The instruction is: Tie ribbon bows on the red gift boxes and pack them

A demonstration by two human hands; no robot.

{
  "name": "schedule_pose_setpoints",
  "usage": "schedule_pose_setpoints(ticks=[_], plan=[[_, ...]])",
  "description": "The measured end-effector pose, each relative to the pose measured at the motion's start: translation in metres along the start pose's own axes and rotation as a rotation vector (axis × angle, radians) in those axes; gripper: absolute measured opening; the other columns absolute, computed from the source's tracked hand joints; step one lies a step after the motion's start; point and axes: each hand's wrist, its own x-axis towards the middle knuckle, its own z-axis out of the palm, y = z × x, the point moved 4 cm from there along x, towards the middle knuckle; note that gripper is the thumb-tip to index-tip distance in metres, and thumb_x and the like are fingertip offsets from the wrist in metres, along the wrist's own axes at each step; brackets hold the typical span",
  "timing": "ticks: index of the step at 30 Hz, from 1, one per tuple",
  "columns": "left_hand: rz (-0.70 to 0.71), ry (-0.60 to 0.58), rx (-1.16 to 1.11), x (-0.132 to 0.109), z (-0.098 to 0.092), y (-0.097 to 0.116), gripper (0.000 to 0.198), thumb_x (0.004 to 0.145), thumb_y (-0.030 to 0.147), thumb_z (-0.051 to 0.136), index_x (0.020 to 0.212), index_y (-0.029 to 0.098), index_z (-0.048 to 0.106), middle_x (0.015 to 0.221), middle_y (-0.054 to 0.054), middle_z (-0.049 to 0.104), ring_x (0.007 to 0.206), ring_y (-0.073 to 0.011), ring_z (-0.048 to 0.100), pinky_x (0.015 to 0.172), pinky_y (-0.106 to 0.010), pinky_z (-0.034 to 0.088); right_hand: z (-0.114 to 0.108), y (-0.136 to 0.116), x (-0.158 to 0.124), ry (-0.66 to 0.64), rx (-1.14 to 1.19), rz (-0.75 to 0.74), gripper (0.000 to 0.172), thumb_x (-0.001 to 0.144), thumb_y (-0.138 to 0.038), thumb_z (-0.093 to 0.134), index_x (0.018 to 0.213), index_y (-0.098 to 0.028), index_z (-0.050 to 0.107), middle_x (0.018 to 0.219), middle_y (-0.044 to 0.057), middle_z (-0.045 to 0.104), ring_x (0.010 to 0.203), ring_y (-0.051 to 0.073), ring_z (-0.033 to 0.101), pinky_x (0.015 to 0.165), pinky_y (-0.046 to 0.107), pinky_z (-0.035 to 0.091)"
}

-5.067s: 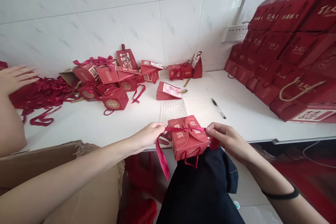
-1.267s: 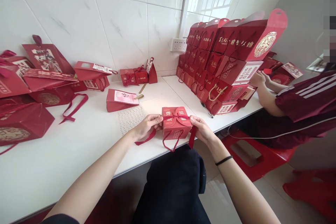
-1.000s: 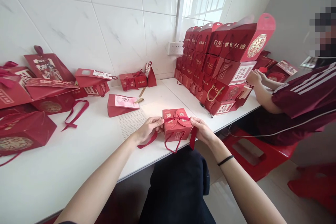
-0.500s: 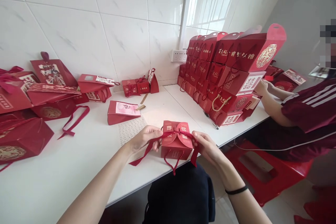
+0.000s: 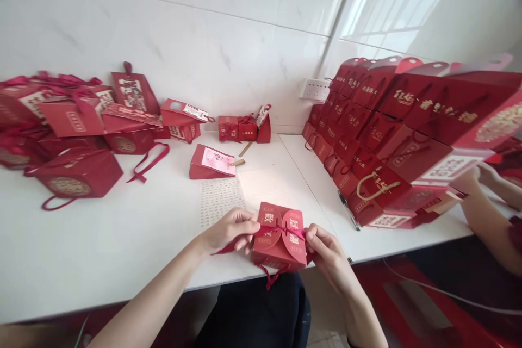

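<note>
A small red gift box (image 5: 269, 253) with gold characters and rounded top flaps sits at the table's front edge. Across its top runs a red ribbon (image 5: 281, 230), knotted or crossed in the middle. My left hand (image 5: 234, 231) pinches the ribbon at the box's left side, a loose tail hanging below the fingers. On the other side my right hand (image 5: 324, 247) pinches the ribbon's right part between thumb and fingers. A twisted red cord handle (image 5: 269, 278) droops from the box's front, over the table edge.
Stacked red gift boxes (image 5: 367, 136) rise at the right, with a pen (image 5: 348, 211) beside them. More boxes (image 5: 77, 174) pile up at the left near a loose ribbon (image 5: 150, 163). A wedge-shaped box (image 5: 212, 162) lies behind a printed sheet (image 5: 220, 201). A co-worker's arm (image 5: 485, 212) shows far right.
My view has swung right and come closer to the table. Both hands still hold the ribbon, and the box top now faces me more. The co-worker is mostly out of view.
</note>
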Motion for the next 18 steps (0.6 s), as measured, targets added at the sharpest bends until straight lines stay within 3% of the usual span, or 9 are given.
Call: schedule_pose_setpoints(ticks=[4, 11, 18], plan=[[0.042, 0.219, -0.073, -0.038, 0.011, -0.011, 0.043, 0.072, 0.042, 0.064, 0.045, 0.017, 0.040, 0.031, 0.007, 0.037, 0.027, -0.0039, 0.033, 0.036, -0.018, 0.034, 0.022, 0.016, -0.007, -0.057, 0.073, 0.048, 0.044, 0.077, -0.048, 0.067, 0.060, -0.017, 0.041, 0.058, -0.003, 0.035, 0.053, 0.009, 0.028, 0.049, 0.020, 0.026], [0.079, 0.607, -0.067, -0.119, 0.011, -0.010, 0.046, 0.068, 0.048, 0.064, 0.043, 0.017, 0.040, 0.030, 0.008, 0.033, 0.023, -0.0021, 0.025, 0.032, -0.019, 0.027, 0.091, 0.033, -0.008, -0.306, 0.160, 0.137, 0.047, 0.078, -0.049, 0.065, 0.058, -0.018, 0.035, 0.057, -0.004, 0.031, 0.054, 0.010, 0.023, 0.051, 0.023, 0.022], [0.136, 0.803, 0.003, -0.156, -0.011, -0.001, 0.044, 0.070, 0.048, 0.059, 0.044, 0.017, 0.040, 0.031, 0.008, 0.032, 0.026, -0.0028, 0.027, 0.035, -0.019, 0.029, 0.142, 0.026, 0.031, -0.394, 0.095, 0.147, 0.043, 0.074, -0.045, 0.070, 0.058, -0.018, 0.041, 0.059, -0.004, 0.032, 0.054, 0.010, 0.025, 0.051, 0.022, 0.026]])
